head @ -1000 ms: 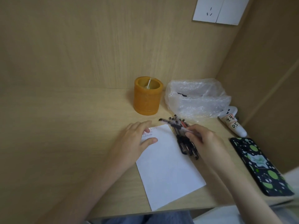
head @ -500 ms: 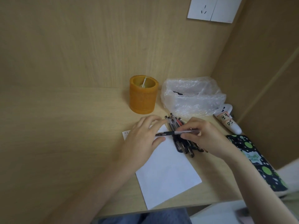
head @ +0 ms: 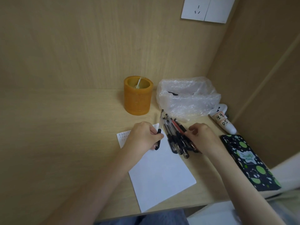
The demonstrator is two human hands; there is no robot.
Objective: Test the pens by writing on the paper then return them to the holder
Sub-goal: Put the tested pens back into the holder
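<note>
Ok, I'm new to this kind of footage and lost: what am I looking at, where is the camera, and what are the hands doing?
No machine here: a person's two bare hands, filmed by one camera worn on the head, looking down at a desk. The left hand pinches one pen at the white paper's top corner. The right hand rests its curled fingers on the pile of pens; whether it grips one is unclear. Behind stand an orange holder and a clear plastic bag.

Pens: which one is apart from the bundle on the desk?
The pen held in the left hand, over the top edge of the paper; the rest lie together in the bundle beside it.
</note>
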